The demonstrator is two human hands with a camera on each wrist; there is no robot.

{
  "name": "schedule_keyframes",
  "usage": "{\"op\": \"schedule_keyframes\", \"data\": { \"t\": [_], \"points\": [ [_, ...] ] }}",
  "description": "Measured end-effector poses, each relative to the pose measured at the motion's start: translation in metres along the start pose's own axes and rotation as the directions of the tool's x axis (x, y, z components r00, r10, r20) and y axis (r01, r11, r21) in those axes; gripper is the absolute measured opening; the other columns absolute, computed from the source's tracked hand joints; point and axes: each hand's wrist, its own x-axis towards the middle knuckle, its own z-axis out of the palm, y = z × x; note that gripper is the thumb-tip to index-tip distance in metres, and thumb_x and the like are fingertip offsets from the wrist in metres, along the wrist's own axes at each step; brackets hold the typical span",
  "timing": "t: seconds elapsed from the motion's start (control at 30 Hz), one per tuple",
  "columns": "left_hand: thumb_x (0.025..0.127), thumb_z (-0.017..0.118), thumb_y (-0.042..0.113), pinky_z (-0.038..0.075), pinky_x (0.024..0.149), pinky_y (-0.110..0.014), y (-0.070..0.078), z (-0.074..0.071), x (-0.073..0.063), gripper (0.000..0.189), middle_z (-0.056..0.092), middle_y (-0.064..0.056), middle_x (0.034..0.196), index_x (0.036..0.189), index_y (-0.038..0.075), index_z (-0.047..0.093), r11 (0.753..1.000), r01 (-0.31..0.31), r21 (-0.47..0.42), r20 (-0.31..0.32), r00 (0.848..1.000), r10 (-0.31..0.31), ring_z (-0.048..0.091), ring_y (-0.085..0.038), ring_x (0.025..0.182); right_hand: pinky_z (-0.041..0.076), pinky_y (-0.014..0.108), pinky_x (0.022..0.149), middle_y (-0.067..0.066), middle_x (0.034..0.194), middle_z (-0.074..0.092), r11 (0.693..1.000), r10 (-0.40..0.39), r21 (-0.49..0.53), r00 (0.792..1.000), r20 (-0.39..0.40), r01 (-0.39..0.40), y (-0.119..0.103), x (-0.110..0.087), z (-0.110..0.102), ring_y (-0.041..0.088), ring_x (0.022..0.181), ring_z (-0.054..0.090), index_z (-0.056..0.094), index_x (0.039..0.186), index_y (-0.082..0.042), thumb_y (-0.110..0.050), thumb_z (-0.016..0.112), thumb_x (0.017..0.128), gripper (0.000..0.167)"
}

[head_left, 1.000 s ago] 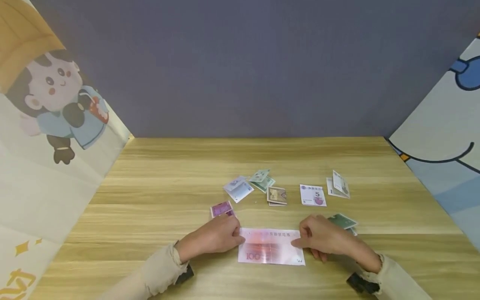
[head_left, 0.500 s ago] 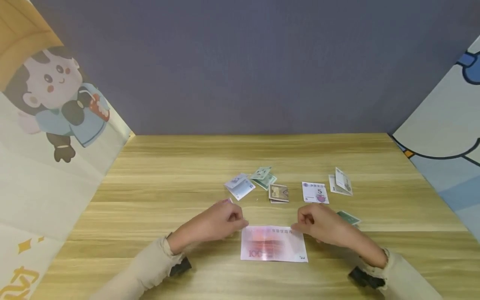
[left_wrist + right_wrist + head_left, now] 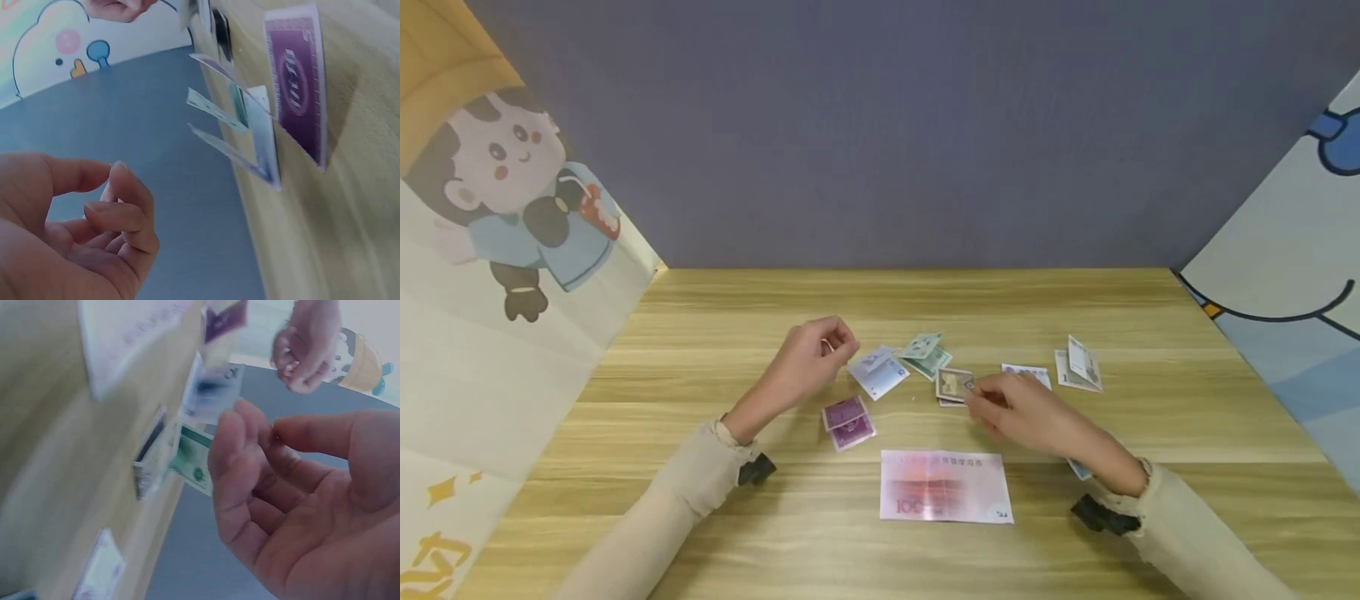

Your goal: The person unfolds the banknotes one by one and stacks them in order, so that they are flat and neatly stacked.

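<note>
An unfolded pink play banknote marked 100 (image 3: 946,487) lies flat near the front of the table, touched by neither hand. My left hand (image 3: 808,358) is in the air just left of a half-folded blue banknote (image 3: 883,380). Its fingers are loosely curled, thumb against index fingertip, with nothing between them in the left wrist view. My right hand (image 3: 1030,417) is beside a folded brown banknote (image 3: 953,383), overlapping its right edge in the head view. The right wrist view shows its loosely curled fingers holding nothing, apart from the notes.
A folded purple banknote (image 3: 850,423) lies below the left hand. A green one (image 3: 927,357) stands half open behind the brown note. A white 5 note (image 3: 1028,372), partly hidden, and a folded 1 note (image 3: 1078,367) lie right. A grey wall (image 3: 917,142) rises behind.
Both hands have let go of the pink 100 note, which stays flat. The left hand has moved up and left towards the blue note, the right hand up and left to the brown note.
</note>
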Motion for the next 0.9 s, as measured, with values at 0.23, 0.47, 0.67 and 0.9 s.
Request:
{"op": "schedule_keyframes", "data": {
  "t": [0.23,0.47,0.67,0.9],
  "points": [
    [0.095,0.066,0.014,0.052,0.062,-0.031,-0.017,0.002,0.015,0.008,0.066,-0.007,0.088,0.093,0.007,0.066,0.999,0.034,0.019,-0.016,0.999,-0.034,0.059,-0.018,0.071,0.035,0.026,0.049,-0.002,0.061,0.052,1.000,0.012,-0.011,1.000,-0.029,-0.012,-0.008,0.018,-0.011,0.009,0.049,0.037,0.063,0.077,-0.013,-0.019,0.051,0.105,0.031],
    [0.093,0.066,0.012,0.052,0.066,-0.030,-0.031,0.010,0.033,0.008,0.067,-0.009,0.090,0.095,0.005,0.067,0.996,0.068,0.051,0.046,0.996,-0.071,0.061,-0.021,0.078,0.044,0.029,0.055,0.003,0.070,0.062,0.999,0.034,-0.024,0.998,-0.057,-0.036,-0.008,0.025,-0.013,0.013,0.060,0.052,0.067,0.085,-0.012,-0.020,0.055,0.103,0.023],
    [0.093,0.068,0.016,0.054,0.062,-0.031,-0.039,0.013,0.035,0.014,0.066,-0.011,0.089,0.098,0.003,0.064,0.982,0.176,0.074,0.190,0.964,-0.187,0.061,-0.023,0.074,0.049,0.031,0.060,0.004,0.076,0.065,0.999,0.051,0.009,0.995,-0.080,-0.050,-0.003,0.028,-0.010,0.019,0.067,0.059,0.069,0.090,-0.009,-0.021,0.057,0.102,0.021],
    [0.087,0.078,0.026,0.048,0.059,-0.027,-0.041,0.019,0.036,0.036,0.063,-0.009,0.088,0.108,0.004,0.058,0.962,0.209,0.178,0.318,0.912,-0.257,0.057,-0.019,0.069,0.048,0.030,0.058,0.007,0.077,0.065,0.998,0.055,0.035,0.996,-0.067,-0.053,0.003,0.034,-0.005,0.016,0.063,0.056,0.069,0.095,-0.006,-0.019,0.057,0.102,0.019]
  ]
}}
